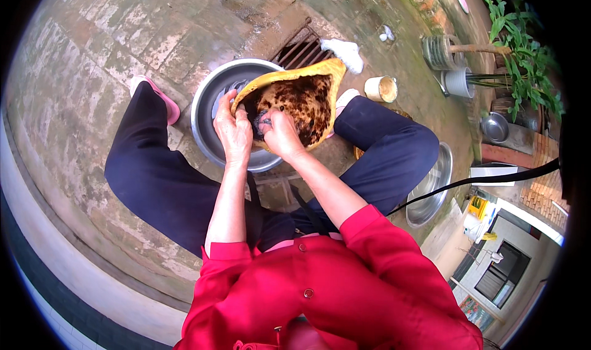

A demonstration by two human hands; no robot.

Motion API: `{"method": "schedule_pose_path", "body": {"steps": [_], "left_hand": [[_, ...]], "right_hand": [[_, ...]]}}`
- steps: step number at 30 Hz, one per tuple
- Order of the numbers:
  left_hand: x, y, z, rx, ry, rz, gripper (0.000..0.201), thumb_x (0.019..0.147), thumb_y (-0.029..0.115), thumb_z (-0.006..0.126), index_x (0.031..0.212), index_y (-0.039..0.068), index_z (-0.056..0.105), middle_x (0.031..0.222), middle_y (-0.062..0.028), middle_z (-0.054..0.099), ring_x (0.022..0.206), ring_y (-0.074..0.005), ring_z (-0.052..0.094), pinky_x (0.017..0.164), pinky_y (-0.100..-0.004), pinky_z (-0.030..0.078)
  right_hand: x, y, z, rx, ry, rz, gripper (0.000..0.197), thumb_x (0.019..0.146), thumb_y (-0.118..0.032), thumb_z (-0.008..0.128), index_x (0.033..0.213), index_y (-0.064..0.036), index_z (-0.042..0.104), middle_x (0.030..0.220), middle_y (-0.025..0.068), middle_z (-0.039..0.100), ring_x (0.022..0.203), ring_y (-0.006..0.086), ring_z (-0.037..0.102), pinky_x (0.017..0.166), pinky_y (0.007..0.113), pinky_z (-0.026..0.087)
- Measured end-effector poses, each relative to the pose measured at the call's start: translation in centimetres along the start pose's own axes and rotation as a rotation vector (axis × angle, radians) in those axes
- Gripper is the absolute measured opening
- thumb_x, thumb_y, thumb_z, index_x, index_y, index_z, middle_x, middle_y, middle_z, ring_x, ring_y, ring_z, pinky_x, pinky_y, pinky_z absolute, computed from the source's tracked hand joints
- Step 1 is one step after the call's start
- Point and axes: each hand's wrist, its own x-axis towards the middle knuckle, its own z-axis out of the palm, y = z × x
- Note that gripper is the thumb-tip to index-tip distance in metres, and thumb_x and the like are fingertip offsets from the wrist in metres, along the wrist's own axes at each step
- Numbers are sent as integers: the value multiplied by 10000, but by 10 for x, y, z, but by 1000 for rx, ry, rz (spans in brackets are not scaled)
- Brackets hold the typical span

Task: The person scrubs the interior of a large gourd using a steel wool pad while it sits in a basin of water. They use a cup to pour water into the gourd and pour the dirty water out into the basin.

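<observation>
A yellow-rimmed pan [308,98] with a dark, burnt-looking inside is tilted over a large metal basin [212,98]. My left hand [233,131] grips the pan's near rim and holds it up. Pressed against the stained inside, my right hand [280,133] is closed on a dark scouring pad [261,123]. Both hands are close together at the pan's lower edge. I squat with dark trousers either side of the basin and wear a red top.
A floor drain grate [301,47] lies behind the basin, with a white cloth [345,51] beside it. A small cup [381,88] stands right of the pan. A second metal basin [431,187] sits by my right leg. Potted plants [511,48] and bowls are at far right.
</observation>
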Motion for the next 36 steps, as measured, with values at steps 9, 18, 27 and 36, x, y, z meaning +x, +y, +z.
{"method": "schedule_pose_path", "body": {"steps": [9,18,27,36], "left_hand": [[0,-26,9,-330,-53,-188,246,815,-63,535,1048,-52,612,985,-116,657,891,-197,612,837,-307,462],[-4,-21,7,-788,43,-626,215,893,11,558,1103,-27,577,1026,-104,647,875,-187,638,779,-328,528],[3,-18,1,-534,-162,-462,398,911,346,616,1081,-13,626,952,-66,657,801,-130,605,707,-301,502],[13,0,-4,-525,-42,-260,438,948,383,550,1087,-26,621,941,-44,619,839,-95,518,761,-273,434]], "right_hand": [[7,10,-10,93,91,-82,217,723,-14,696,904,9,578,868,212,647,859,352,639,775,394,492],[10,-16,-20,-190,0,-339,285,691,23,679,947,-3,557,973,191,593,959,366,577,843,411,447],[35,-39,-51,-26,79,-265,369,686,4,691,1037,4,576,995,139,630,958,241,618,842,336,473],[36,-56,-4,188,114,-224,276,686,32,624,955,-23,591,932,111,626,935,227,602,844,315,454]]}}
